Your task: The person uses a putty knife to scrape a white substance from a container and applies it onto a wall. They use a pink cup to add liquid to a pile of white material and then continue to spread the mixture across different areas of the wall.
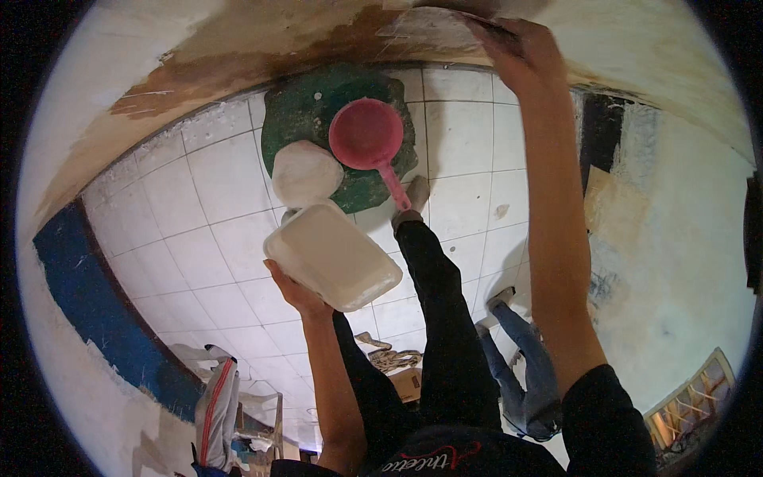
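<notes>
My left hand grips the near-left edge of a cream-white rectangular plastic tub, held tilted over the floor with a pale, smooth inside. High at the wall, my right hand is closed around a thin flat-bladed scraper; motion and the picture's edge leave its shape unclear. The blade lies close to a damp brown patch of the wall. Below stands a pink long-handled dipper. Beside the dipper sits a whitish rounded container or bag, its kind unclear.
Under the dipper spreads a stained green sheet on white floor tiles. My foot touches its edge. Another person's jeans-clad legs are at the right; a striped trouser leg shows lower left. A cardboard box lies behind my legs.
</notes>
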`<action>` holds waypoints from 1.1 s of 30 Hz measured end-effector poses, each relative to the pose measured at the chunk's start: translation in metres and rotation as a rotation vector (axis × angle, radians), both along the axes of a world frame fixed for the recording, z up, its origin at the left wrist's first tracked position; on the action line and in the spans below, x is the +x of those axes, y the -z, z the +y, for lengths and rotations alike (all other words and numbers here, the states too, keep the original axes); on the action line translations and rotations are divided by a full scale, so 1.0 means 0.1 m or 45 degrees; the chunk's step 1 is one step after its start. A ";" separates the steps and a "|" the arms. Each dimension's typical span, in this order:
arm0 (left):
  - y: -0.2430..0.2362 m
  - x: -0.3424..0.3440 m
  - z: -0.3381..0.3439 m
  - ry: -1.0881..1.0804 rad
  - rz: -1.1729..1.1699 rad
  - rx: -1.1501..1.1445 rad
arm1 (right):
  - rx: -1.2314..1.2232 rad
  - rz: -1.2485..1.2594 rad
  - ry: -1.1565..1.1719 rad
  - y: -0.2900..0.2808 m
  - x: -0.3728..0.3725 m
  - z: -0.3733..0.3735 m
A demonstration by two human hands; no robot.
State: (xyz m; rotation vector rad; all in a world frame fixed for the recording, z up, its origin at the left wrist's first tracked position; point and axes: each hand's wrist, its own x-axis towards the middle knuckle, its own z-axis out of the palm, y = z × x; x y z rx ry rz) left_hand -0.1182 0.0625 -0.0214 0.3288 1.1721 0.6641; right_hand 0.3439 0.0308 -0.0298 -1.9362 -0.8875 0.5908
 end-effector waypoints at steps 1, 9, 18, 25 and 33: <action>-0.02 0.03 -0.03 0.015 0.025 0.000 | -0.045 0.116 -0.017 -0.30 -0.18 -0.07; -0.13 0.10 0.04 0.015 0.092 0.033 | 0.530 1.116 0.711 -0.71 -0.96 -0.09; -0.12 0.01 0.01 0.006 0.113 0.031 | 0.408 0.940 0.376 0.11 -0.27 0.36; -0.17 -0.03 -0.01 -0.051 0.188 -0.027 | 0.806 1.581 0.981 -1.26 -1.19 0.44; -0.10 -0.16 0.09 0.012 0.107 0.129 | 0.525 1.445 0.802 1.16 -0.65 0.36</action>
